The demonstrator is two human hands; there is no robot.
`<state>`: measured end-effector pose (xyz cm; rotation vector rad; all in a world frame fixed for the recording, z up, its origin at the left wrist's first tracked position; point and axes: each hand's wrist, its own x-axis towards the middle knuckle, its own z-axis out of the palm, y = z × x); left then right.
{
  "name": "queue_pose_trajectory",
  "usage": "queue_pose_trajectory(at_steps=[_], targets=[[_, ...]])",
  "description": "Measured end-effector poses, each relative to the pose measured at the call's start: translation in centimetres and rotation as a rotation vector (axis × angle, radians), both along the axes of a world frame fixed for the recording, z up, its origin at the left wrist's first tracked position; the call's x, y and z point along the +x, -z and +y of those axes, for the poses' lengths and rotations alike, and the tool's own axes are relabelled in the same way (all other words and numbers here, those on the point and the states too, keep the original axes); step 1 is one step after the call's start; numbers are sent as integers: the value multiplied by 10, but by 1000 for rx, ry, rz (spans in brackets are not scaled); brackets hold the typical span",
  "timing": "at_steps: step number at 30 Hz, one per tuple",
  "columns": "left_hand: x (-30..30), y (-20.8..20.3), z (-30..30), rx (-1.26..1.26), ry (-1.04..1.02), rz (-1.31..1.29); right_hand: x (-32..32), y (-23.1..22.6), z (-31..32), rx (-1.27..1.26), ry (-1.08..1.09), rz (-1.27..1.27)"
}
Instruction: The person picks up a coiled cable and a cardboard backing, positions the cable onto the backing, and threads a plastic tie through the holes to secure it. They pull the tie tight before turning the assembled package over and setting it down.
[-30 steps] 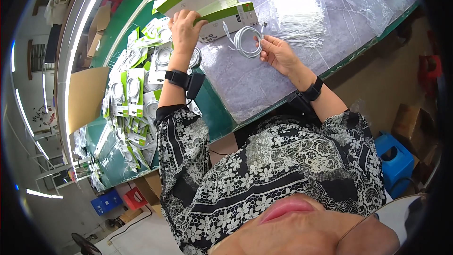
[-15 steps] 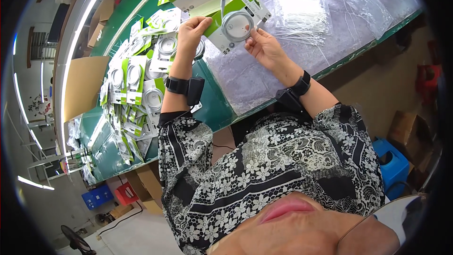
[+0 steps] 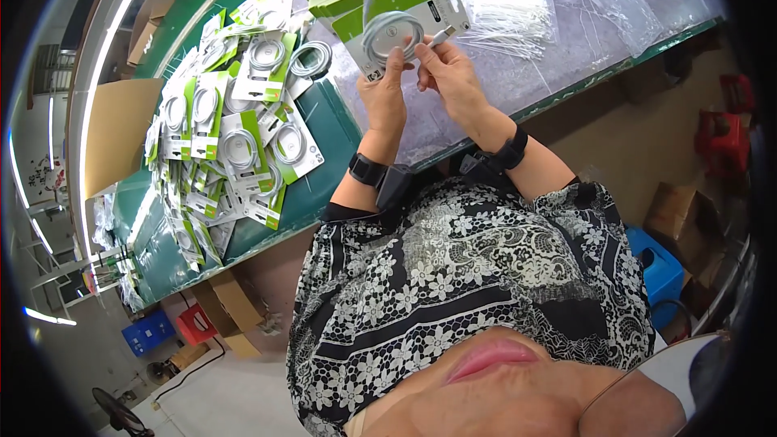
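Note:
A coiled grey-white cable (image 3: 375, 27) lies against a green and white backing card (image 3: 350, 28), one plug standing up at its upper left. My left hand (image 3: 384, 103) grips the lower edge of the card, its thumb pressed on the coil. Beside it, my right hand (image 3: 457, 85) pinches the coil's right side near the other plug (image 3: 442, 36), which points up and right. The fingers behind the card are hidden. Just beyond it rises a stack of similar cards (image 3: 324, 10).
Left of my hands, many carded cables (image 3: 239, 148) form a heap on the green table (image 3: 336, 117). A loose cable coil (image 3: 310, 58) rests at its edge. White ties (image 3: 510, 28) and a clear plastic bag (image 3: 622, 12) lie to the right. A blue stool (image 3: 660, 271) stands below.
My left hand has moved from the card's upper left edge to its lower edge, thumb now on the coil. My right hand still pinches the cable near its plug.

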<state>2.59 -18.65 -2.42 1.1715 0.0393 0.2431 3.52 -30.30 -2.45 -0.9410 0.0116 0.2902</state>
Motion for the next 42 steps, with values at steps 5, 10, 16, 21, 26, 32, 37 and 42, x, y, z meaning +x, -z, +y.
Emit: queue_pose_trajectory(at_steps=[5,10,16,21,26,32,37,42], targets=[[0,7,8,-56,-52,65,8,17,-17,-989,752,-616],[-4,15,13,-115,40,147,4,-9,-35,-1311,819,-910],[-10,25,15,-261,188,149,17,1,-46,-1303,286,-1264],[-19,40,20,-353,319,101,18,1,-49,-1225,223,-1408],[-22,45,14,-439,346,88,11,1,-48,-1245,246,-1439],[-18,42,16,-427,454,197,8,6,-47,-1242,177,-1375],[-22,46,14,-370,433,179,12,11,-51,-1062,46,-1265],[-24,47,11,-284,385,98,9,5,-51,-1118,32,-1318]])
